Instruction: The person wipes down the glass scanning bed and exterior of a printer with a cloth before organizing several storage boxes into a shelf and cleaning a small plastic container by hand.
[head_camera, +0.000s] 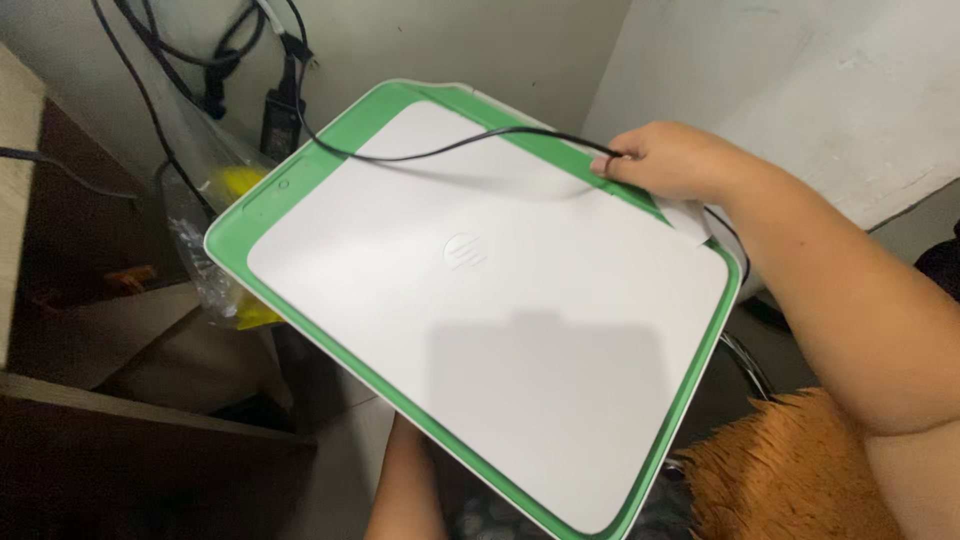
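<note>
Nearest the camera, an orange furry cushion (790, 470) is lying just below the printer's lower right corner, partly under the person's right forearm. Beside it, the left forearm is rising from the bottom edge and passing beneath the printer (480, 290); the left hand itself is hidden under the printer's underside, so I cannot tell whether it is gripping or merely propping the machine.

The printer, a flat white machine with a green border around its lid, is filling the middle of the view and is being held tilted in the air, its lower right corner toward the camera and its upper left corner toward the wall. A dark shadow is falling across the lower part of its lid.

At the printer's far right edge, the right hand (665, 160) is resting on the green border with its fingers closed around a thin black cable (450, 150), pinching it against the rim. The cable is arching over the printer's upper lid and running up to the wall.

To the left of the printer, a clear plastic bag (215, 250) with something yellow inside is sitting against a dark wooden shelf (90, 300). Beyond the printer's top left corner, a black power adapter (281, 118) and more dark cords are hanging on the wall.
</note>
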